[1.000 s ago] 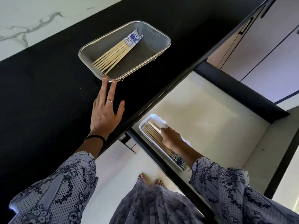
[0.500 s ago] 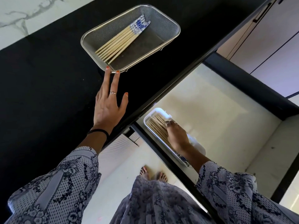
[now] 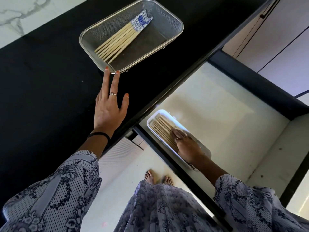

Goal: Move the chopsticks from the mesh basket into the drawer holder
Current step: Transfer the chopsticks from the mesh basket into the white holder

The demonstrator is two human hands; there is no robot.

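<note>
While the right hand (image 3: 185, 144) is lying flat, fingers straight, on the wooden chopsticks already in the white plastic drawer holder (image 3: 154, 117), levelling them gently is helping; the left hand (image 3: 108, 113), fingers extended, is touching the silver mesh basket (image 3: 172, 22), where pale blue-patterned chopsticks (image 3: 120, 41) are waiting

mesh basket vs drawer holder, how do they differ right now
The mesh basket is grey metal mesh on the black counter; the holder is white and sits in the open drawer.

The basket's chopsticks lie uncovered, with the left hand touching only its rim; the right hand rests flat on the holder's chopsticks.

Both are oblong and hold chopsticks.
</note>
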